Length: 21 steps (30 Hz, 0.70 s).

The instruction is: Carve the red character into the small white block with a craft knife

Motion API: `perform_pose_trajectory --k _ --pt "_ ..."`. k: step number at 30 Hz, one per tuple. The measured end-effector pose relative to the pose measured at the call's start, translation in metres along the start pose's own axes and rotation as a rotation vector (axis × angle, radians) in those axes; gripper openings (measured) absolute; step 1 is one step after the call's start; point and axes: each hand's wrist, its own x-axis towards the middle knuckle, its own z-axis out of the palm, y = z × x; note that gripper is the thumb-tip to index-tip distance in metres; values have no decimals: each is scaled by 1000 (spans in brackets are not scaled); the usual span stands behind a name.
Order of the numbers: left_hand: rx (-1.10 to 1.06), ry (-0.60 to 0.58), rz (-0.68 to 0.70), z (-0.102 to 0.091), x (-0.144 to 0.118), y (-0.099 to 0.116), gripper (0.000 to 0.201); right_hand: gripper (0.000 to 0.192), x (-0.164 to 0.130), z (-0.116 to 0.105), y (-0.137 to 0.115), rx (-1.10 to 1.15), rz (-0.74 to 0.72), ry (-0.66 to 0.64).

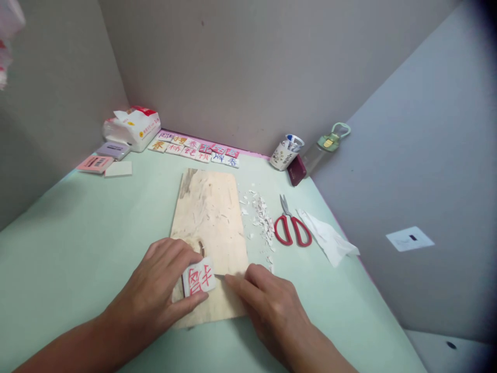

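Note:
My left hand (157, 282) pinches a small white square block (199, 278) between thumb and fingers. Red characters are drawn across its upper face. The block is held over the near part of a pale wooden board (217, 194). In my closed right hand (274, 305) is a thin metal blade (220, 276), whose tip reaches the block's right edge. The fingers cover most of the tool, so its handle is hidden. To the right of the board lie many white shavings (264, 215).
Red-handled scissors (288, 225) and a crumpled tissue (330, 238) lie on the right. Small tiles with coloured characters (194, 147) line the back. A tissue pack (134, 127) stands at the back left; a cup (286, 154) and a bottle (321, 153) stand at the back right.

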Motion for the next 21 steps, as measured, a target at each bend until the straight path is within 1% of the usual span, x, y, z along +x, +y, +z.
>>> perform_pose_trajectory --k 6,10,15,21 --pt "-2 2 -9 1 0 0 30 34 -4 5 2 -22 -11 48" --pt "-9 13 -6 1 0 1 30 32 -6 7 2 -17 -31 78" --pt "-27 14 -16 2 -1 1 28 31 -8 9 1 -23 -15 68" --pt "-41 14 -8 1 0 1 27 34 -7 11 -3 -45 -2 97"
